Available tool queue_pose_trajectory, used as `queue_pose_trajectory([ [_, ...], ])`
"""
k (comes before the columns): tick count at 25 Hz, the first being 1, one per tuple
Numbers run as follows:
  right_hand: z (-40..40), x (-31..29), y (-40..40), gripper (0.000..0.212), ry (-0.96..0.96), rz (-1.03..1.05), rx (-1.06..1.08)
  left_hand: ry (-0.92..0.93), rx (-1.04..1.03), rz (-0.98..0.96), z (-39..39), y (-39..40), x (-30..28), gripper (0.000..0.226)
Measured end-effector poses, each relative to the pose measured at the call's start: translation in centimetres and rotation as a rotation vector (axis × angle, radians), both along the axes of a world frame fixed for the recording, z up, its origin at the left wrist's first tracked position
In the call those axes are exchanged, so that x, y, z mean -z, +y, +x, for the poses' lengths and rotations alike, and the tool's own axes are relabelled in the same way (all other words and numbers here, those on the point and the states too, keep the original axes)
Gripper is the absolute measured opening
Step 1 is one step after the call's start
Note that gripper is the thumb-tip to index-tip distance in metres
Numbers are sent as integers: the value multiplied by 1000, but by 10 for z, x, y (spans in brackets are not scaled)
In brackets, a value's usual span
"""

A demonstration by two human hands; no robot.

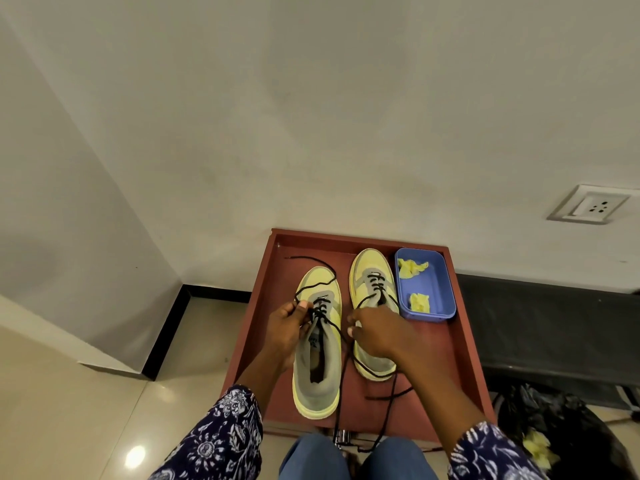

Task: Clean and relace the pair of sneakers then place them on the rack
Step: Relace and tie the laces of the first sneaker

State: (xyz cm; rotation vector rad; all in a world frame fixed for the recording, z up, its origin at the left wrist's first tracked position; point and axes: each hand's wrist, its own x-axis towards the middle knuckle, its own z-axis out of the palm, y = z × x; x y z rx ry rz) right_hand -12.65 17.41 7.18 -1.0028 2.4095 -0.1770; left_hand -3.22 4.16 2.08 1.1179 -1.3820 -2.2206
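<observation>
Sneakers sit side by side on red-brown tray (263,341), toes pointing away from person. Left sneaker (317,344) being laced: left hand (285,327) pinches black lace (341,355) at its left eyelets, right hand (375,332) pinches other strand just right of tongue. Right sneaker (372,289) laced, untied, partly under right hand. Lace tails trail toward knees.

Open tray floor (429,358) right of both sneakers (317,344); blue tub (425,285) blocking the far-right corner.
</observation>
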Motion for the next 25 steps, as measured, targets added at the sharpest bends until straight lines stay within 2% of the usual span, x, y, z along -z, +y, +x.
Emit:
queue_pose_trajectory([
  [3,0,11,-24,36,-9,-132,-21,0,20,-14,0,-1,1,16],
  [6,5,23,-39,40,-82,-126,-98,8,34,-18,1,-2,3,16],
  [10,5,33,-39,31,-151,-202,18,20,48,-22,2,-3,4,16],
  [15,7,31,-35,3,-164,-257,61,34,68,-36,2,-3,5,17],
  [19,6,33,-31,20,-155,-289,140,30,47,-81,2,-3,7,16],
  [22,-1,31,-25,17,-108,-327,175,-33,63,-240,5,-9,16,17],
  [25,-9,30,-19,24,-59,-320,179,-106,98,-372,8,-16,25,21],
])
